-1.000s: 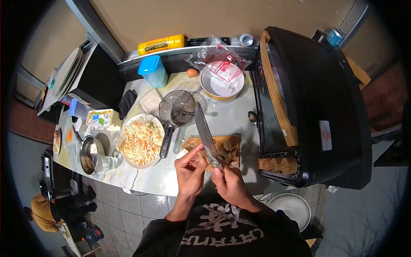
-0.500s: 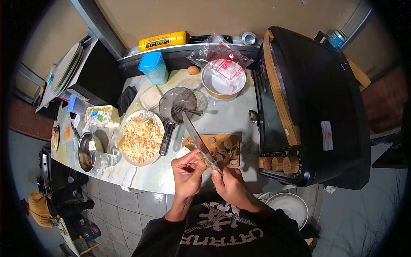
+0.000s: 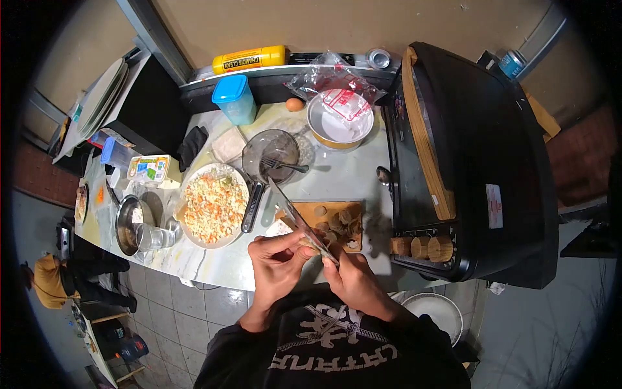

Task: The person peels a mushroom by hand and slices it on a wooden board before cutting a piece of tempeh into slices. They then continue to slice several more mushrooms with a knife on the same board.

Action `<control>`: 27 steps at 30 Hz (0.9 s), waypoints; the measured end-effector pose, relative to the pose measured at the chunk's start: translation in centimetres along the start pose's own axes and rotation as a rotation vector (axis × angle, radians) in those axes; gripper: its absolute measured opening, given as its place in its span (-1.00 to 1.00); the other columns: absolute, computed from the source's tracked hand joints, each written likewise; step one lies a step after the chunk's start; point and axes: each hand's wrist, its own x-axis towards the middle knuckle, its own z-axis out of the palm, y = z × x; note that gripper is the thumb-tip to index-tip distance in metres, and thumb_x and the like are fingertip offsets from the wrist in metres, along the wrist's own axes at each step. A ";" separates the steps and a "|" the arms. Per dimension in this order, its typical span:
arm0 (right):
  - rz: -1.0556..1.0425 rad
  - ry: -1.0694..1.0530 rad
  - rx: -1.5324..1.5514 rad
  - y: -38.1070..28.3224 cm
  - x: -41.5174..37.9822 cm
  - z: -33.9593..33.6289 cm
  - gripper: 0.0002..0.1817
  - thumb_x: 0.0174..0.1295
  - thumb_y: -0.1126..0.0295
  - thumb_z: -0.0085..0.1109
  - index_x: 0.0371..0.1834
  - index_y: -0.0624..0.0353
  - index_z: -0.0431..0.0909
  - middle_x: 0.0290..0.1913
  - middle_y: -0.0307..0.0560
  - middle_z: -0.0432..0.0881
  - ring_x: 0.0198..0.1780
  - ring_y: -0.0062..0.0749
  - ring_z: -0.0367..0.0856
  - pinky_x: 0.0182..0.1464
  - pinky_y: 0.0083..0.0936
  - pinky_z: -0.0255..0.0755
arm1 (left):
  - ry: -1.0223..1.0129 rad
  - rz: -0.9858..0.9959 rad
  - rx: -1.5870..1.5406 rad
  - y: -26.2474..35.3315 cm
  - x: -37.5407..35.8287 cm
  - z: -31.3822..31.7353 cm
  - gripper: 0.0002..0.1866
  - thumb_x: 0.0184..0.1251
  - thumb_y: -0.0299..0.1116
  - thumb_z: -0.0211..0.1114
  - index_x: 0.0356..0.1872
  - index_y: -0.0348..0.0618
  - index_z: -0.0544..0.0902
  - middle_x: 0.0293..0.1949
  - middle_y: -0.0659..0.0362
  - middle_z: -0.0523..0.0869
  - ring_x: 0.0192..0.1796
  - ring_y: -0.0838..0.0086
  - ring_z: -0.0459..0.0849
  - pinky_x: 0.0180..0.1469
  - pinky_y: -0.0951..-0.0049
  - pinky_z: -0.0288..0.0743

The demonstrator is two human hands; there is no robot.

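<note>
My right hand (image 3: 353,277) grips the handle end of a kitchen knife (image 3: 289,207), its blade slanting up and to the left. In my left hand (image 3: 277,262), thumb and fingers pinch a small brownish piece of food (image 3: 306,242) against the blade near the handle. Just beyond my hands lies a wooden cutting board (image 3: 306,211). Several brown, roundish food pieces (image 3: 341,223) are heaped on its right part. A white block (image 3: 280,227) sits at the board's left edge, partly hidden by the knife and my left hand.
A plate of chopped food (image 3: 214,204), a dark glass bowl (image 3: 262,152) with a fork, and a metal pot (image 3: 337,133) stand beyond the board. To the right is a large black oven (image 3: 499,162). A person (image 3: 52,282) is at far left.
My left hand has shifted slightly left, and the knife tip has dropped a little lower and to the left. The person at far left has moved further left.
</note>
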 end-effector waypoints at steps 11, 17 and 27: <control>-0.119 0.133 -0.040 1.6 -0.4 0.4 -0.81 0.26 0.47 0.03 -0.15 0.36 0.38 -0.54 0.14 0.50 -0.51 0.09 0.53 -0.50 -0.19 0.34 | 0.045 -0.066 -0.400 -3.1 -0.7 1.9 -0.58 0.27 -0.27 0.29 0.02 -0.39 0.53 -0.15 -0.09 0.68 -0.11 0.35 0.67 -0.02 0.33 0.53; -0.050 0.051 0.006 0.8 -0.3 0.0 -0.81 0.26 0.44 0.03 -0.17 0.34 0.35 -0.53 0.14 0.50 -0.48 0.11 0.54 -0.45 -0.16 0.36 | 0.021 -0.005 -0.047 0.0 0.1 1.0 -0.82 0.24 -0.53 0.28 -0.18 -0.42 0.63 -0.32 -0.03 0.72 -0.28 0.37 0.71 -0.14 0.40 0.59; -0.101 0.004 -0.070 0.9 0.1 -0.4 -0.83 0.24 0.44 0.07 -0.23 0.33 0.39 -0.55 0.16 0.51 -0.49 0.12 0.53 -0.47 -0.18 0.37 | -0.192 0.013 0.138 1.0 1.4 -0.6 -0.65 0.20 -0.48 0.32 -0.02 -0.45 0.56 -0.27 -0.04 0.72 -0.27 0.36 0.72 -0.21 0.49 0.58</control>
